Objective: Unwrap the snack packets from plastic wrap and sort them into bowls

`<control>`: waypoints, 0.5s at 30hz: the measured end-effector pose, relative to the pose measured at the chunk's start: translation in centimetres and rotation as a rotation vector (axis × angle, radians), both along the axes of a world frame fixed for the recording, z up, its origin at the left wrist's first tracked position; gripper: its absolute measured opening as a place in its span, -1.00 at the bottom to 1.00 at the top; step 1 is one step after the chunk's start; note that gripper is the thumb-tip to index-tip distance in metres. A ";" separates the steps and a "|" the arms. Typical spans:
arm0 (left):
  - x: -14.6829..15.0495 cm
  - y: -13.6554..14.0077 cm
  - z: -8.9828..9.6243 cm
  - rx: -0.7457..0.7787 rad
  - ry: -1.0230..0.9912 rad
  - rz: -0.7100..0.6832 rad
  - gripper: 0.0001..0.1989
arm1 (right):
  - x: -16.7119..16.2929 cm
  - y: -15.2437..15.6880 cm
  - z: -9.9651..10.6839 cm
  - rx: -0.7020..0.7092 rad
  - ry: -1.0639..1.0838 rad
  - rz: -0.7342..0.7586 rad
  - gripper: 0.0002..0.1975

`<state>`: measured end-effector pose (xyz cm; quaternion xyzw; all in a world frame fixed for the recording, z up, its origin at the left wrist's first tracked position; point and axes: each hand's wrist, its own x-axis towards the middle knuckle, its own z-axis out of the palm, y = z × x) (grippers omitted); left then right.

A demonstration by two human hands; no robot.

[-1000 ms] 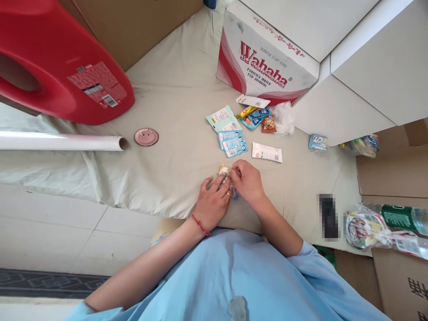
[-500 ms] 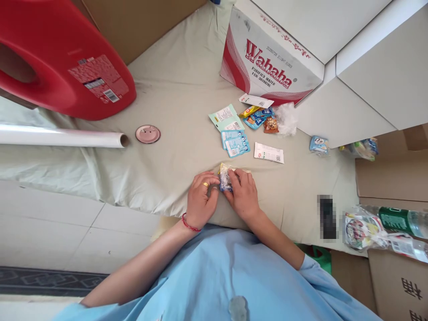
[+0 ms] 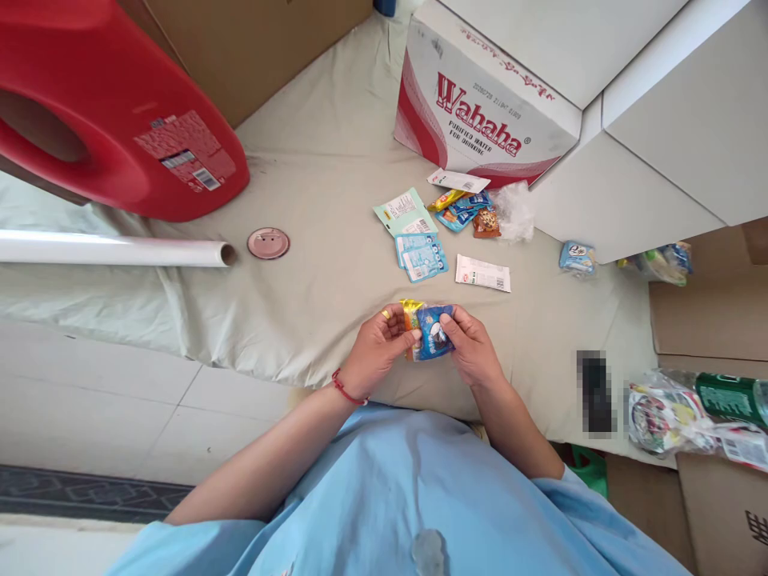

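Observation:
Close to my body, a blue snack packet point(image 3: 433, 332) and a yellow-and-orange snack packet point(image 3: 411, 314) are held together, lifted a little off the cloth. My left hand point(image 3: 389, 338) pinches their left side, its thumb over the orange part. My right hand point(image 3: 472, 340) grips the right edge of the blue packet, thumb on top. Beyond my hands lie light-blue sachets point(image 3: 423, 258), a pale green packet point(image 3: 403, 211) and a white sachet point(image 3: 482, 274). Whether the two held packets are joined I cannot tell.
A Wahaha water carton point(image 3: 480, 112) stands at the back, with small snacks point(image 3: 462, 212) before it. At left are a red jug point(image 3: 180, 144), a white tube point(image 3: 120, 248) and a round pin badge point(image 3: 268, 243). On the right are a blue-and-white packet point(image 3: 577, 258) and a plastic bottle point(image 3: 729, 396).
Both hands have turned and raised the packets from the cloth, and the blue printed face now shows. My right hand has moved rightward to the edge. The view has shifted slightly.

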<state>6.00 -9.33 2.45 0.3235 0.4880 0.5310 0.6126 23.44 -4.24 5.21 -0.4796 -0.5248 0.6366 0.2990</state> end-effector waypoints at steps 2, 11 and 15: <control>0.5 0.5 -0.1 -0.036 0.011 0.027 -0.52 | 0.3 -0.3 -0.3 -0.002 0.030 0.014 -0.55; 1.7 0.8 -1.3 0.111 0.322 -0.049 -0.43 | 7.3 2.4 -0.3 0.106 -0.080 -0.144 -0.54; 1.0 0.5 -2.7 0.154 0.486 -0.044 -0.47 | 15.9 8.8 -0.5 0.164 0.008 -0.750 -0.44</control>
